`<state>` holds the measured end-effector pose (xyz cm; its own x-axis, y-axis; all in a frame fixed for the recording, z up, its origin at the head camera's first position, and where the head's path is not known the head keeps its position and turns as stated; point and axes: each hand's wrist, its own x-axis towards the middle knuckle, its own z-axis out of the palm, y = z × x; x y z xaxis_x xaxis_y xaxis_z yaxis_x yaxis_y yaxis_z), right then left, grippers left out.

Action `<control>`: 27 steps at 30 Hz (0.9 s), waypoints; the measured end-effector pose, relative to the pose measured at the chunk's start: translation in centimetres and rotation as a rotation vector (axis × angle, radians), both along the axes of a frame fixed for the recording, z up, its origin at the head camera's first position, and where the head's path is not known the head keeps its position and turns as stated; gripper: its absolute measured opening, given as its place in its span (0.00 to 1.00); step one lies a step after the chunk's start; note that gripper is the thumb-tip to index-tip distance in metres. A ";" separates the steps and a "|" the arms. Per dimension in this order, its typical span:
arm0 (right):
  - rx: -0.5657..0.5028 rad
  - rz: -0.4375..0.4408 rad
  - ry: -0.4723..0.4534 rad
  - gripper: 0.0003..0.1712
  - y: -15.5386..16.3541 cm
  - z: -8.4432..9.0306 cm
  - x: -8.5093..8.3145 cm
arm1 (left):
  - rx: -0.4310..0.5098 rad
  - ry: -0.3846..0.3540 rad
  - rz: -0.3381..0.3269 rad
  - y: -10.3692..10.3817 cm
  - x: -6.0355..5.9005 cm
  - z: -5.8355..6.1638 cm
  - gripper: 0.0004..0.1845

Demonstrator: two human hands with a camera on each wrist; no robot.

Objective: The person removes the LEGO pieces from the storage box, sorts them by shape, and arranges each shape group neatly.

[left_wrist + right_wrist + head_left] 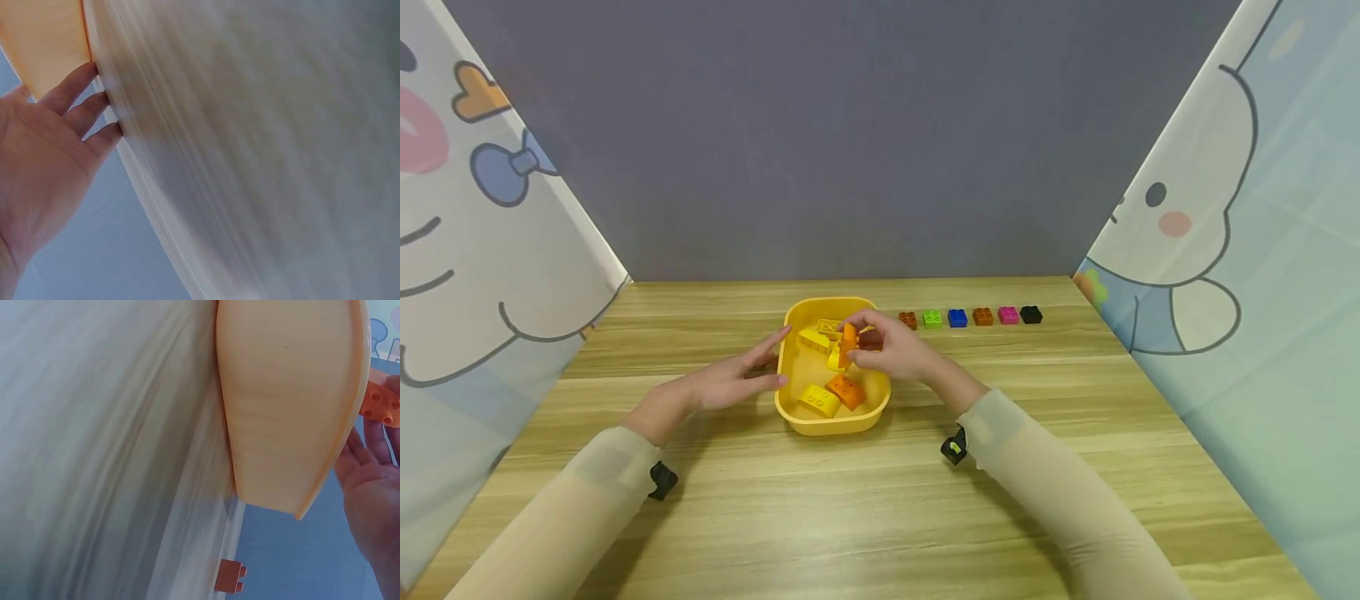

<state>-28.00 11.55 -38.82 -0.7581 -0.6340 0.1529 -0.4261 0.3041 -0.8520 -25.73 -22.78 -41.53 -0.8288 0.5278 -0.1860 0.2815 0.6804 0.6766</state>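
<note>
Nearest you, your left hand [730,383] lies flat on the wooden table [880,500] with fingers straight and slack, their tips touching the left wall of the yellow plastic tub [833,423]; it grips nothing. Inside that tub, at its near end, lie a yellow plastic brick [817,401] and an orange plastic brick [846,390], side by side. Just past them, over the tub's middle and toward its right wall, your right hand [891,346] pinches a second orange plastic brick, the held orange brick [848,343], between thumb and fingertips. The brick's long axis stands roughly upright, and it sits at the left tip of that hand. Beyond the tub, off to its right, a row of small coloured bricks [970,317] runs along the table's far edge.
</note>
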 end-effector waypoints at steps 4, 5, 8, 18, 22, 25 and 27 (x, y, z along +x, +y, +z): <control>-0.015 0.002 0.000 0.27 0.3 -0.2 0.2 | -0.002 0.000 -0.002 0.0 0.0 0.0 0.48; -0.014 0.007 0.013 0.27 0.4 -0.2 0.1 | -0.003 0.002 -0.004 0.0 0.0 0.0 0.48; 0.000 0.014 0.050 0.28 0.5 -0.3 0.1 | -0.005 0.006 -0.006 -0.1 0.0 0.0 0.48; -0.074 0.033 0.122 0.22 0.6 -0.6 0.2 | -0.016 0.007 -0.001 -0.1 0.0 0.0 0.48; -0.089 0.024 0.086 0.23 0.8 -0.6 0.2 | -0.020 0.005 0.000 -0.1 -0.1 0.0 0.48; -0.089 0.013 0.051 0.28 1.0 -0.5 0.2 | -0.015 0.003 -0.002 -0.1 -0.1 0.0 0.48; -0.089 0.005 0.036 0.31 1.4 -0.4 0.1 | -0.012 0.002 -0.003 -0.1 -0.1 0.1 0.48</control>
